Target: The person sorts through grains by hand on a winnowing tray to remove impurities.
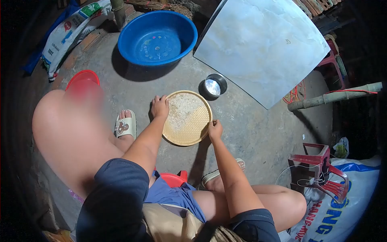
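Note:
A round, golden woven-pattern tray is held between my two hands, over the concrete floor. White grains that look like rice cover its far and left part, while the near right part shows bare. My left hand grips the rim at the upper left, fingers closed over the edge. On the right side, my right hand clasps the rim, its fingers partly hidden. Just beyond the tray, a small metal bowl stands on the floor.
A big blue basin lies ahead. A pale marbled panel leans at the upper right, near a bamboo pole. To the left is a red basin, partly behind my knee. A small red plastic chair stands at the right.

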A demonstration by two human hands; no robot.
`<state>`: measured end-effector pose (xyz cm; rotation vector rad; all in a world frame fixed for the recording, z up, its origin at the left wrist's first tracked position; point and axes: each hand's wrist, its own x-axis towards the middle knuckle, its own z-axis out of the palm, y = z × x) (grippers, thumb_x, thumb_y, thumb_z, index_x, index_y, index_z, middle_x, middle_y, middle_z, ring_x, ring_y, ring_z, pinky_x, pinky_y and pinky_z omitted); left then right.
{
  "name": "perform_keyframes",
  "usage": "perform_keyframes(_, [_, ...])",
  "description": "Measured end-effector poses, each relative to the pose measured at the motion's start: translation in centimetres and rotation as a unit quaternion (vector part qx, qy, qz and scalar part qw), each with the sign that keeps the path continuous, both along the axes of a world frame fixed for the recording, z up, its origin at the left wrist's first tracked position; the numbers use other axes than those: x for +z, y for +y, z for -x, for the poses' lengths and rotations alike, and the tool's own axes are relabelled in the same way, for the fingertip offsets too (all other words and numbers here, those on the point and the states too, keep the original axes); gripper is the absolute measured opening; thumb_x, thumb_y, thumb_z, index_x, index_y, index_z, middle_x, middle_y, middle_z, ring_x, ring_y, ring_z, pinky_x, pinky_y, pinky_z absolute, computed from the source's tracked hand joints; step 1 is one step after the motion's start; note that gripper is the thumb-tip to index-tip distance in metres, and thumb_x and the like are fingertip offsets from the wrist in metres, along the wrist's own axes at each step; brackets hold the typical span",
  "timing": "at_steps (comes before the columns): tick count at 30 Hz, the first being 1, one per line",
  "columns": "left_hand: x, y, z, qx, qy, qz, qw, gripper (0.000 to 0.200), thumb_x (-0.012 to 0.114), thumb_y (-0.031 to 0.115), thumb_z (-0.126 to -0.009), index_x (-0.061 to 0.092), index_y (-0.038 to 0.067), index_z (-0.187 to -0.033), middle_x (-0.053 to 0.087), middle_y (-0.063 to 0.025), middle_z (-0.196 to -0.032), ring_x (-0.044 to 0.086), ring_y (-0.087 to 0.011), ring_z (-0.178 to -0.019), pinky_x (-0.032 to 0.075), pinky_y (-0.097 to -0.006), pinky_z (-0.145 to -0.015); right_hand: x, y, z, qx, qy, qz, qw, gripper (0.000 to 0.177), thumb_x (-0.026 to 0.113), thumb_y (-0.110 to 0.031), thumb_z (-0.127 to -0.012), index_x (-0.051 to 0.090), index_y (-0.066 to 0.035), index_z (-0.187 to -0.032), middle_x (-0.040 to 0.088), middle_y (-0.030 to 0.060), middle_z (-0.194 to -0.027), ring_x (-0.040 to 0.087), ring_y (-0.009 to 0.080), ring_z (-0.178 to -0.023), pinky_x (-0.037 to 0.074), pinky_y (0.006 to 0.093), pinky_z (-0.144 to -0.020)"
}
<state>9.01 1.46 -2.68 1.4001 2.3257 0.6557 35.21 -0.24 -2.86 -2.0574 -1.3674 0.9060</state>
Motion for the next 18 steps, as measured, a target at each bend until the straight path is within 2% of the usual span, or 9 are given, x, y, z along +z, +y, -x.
perform_keyframes(2, [0.8, -0.4, -0.8, -0.015, 0.053, -0.011, 0.998, 0.031, 0.051, 0.027, -0.085, 0.053, 0.016, -0.113, 0.049, -0.0107, -0.114, 0.045, -0.0288, -0.108, 0.039, -0.0411, -0.089, -0.3, 0.8, 0.2, 0.009, -0.045, -0.032, 0.998, 0.018, 0.054, -0.012, -0.078, 0.055, 0.002, -0.090, 0.056, 0.0211, -0.089, 0.053, 0.0354, -0.086, 0.041, 0.0419, -0.078])
perform_keyframes(4, [0.7, -1.4, -1.8, -0.131, 0.113, -0.088, 0.981, 0.037, 0.051, 0.028, -0.085, 0.048, 0.013, -0.119, 0.042, -0.0098, -0.122, 0.039, -0.0273, -0.112, 0.034, -0.0404, -0.094, 0.2, 0.6, 0.8, 0.017, -0.090, -0.060, 0.994, 0.019, 0.054, -0.012, -0.078, 0.055, 0.002, -0.092, 0.055, 0.0207, -0.092, 0.053, 0.0349, -0.088, 0.041, 0.0414, -0.079])
perform_keyframes(5, [0.2, -1.9, -2.4, -0.133, 0.113, -0.087, 0.981, 0.037, 0.051, 0.028, -0.085, 0.048, 0.013, -0.119, 0.042, -0.0098, -0.122, 0.039, -0.0273, -0.112, 0.034, -0.0404, -0.094, 0.5, 0.2, 1.3, 0.022, -0.154, -0.079, 0.985, 0.022, 0.055, -0.013, -0.078, 0.054, 0.001, -0.094, 0.054, 0.0203, -0.096, 0.052, 0.0350, -0.091, 0.041, 0.0415, -0.081])
perform_keyframes(7, [-1.6, -2.6, -3.5, -0.257, 0.090, -0.094, 0.958, 0.045, 0.050, 0.031, -0.086, 0.042, 0.011, -0.125, 0.039, -0.0118, -0.126, 0.037, -0.0295, -0.115, 0.032, -0.0390, -0.096, 1.5, 0.0, 2.6, 0.027, -0.220, -0.100, 0.970, 0.025, 0.056, -0.015, -0.078, 0.053, 0.001, -0.097, 0.053, 0.0199, -0.101, 0.051, 0.0350, -0.093, 0.041, 0.0416, -0.083])
perform_keyframes(9, [-2.3, -3.0, -4.0, -0.270, 0.113, -0.150, 0.944, 0.039, 0.051, 0.029, -0.084, 0.047, 0.010, -0.118, 0.042, -0.0116, -0.121, 0.039, -0.0289, -0.112, 0.033, -0.0394, -0.095, 2.0, -0.3, 3.6, 0.092, -0.266, -0.120, 0.952, 0.029, 0.057, -0.016, -0.078, 0.050, 0.000, -0.102, 0.045, 0.0199, -0.111, 0.045, 0.0358, -0.101, 0.038, 0.0416, -0.087])
perform_keyframes(12, [-1.6, -2.9, -4.2, -0.312, 0.124, -0.077, 0.939, 0.019, 0.051, 0.024, -0.084, 0.053, 0.009, -0.095, 0.049, -0.0088, -0.105, 0.046, -0.0264, -0.099, 0.039, -0.0382, -0.087, 2.4, -0.7, 4.9, 0.114, -0.293, -0.142, 0.939, 0.028, 0.058, -0.015, -0.078, 0.050, -0.001, -0.101, 0.045, 0.0194, -0.110, 0.044, 0.0355, -0.102, 0.038, 0.0420, -0.087])
perform_keyframes(15, [-1.8, -2.0, -4.3, -0.377, 0.121, -0.067, 0.916, 0.018, 0.049, 0.024, -0.084, 0.055, 0.008, -0.090, 0.056, -0.0105, -0.097, 0.055, -0.0273, -0.090, 0.045, -0.0378, -0.078, 2.6, -0.6, 5.7, 0.133, -0.284, -0.123, 0.942, 0.026, 0.058, -0.016, -0.078, 0.052, -0.001, -0.099, 0.044, 0.0193, -0.111, 0.042, 0.0350, -0.105, 0.037, 0.0423, -0.088])
perform_keyframes(17, [-2.0, -1.4, -4.8, -0.384, 0.104, -0.036, 0.917, 0.019, 0.048, 0.025, -0.085, 0.056, 0.008, -0.089, 0.059, -0.0126, -0.091, 0.058, -0.0290, -0.083, 0.047, -0.0396, -0.072, 2.4, -0.6, 6.0, 0.142, -0.284, -0.117, 0.941, 0.024, 0.055, -0.017, -0.079, 0.053, -0.001, -0.096, 0.052, 0.0192, -0.100, 0.050, 0.0362, -0.090, 0.042, 0.0433, -0.080])
perform_keyframes(18, [-2.1, -1.3, -5.2, -0.395, 0.087, -0.002, 0.915, 0.021, 0.047, 0.025, -0.085, 0.057, 0.007, -0.087, 0.061, -0.0147, -0.085, 0.060, -0.0307, -0.077, 0.048, -0.0415, -0.067, 1.5, -0.4, 5.7, 0.141, -0.284, -0.116, 0.941, 0.024, 0.055, -0.017, -0.079, 0.053, -0.001, -0.096, 0.052, 0.0192, -0.100, 0.050, 0.0362, -0.090, 0.042, 0.0433, -0.080])
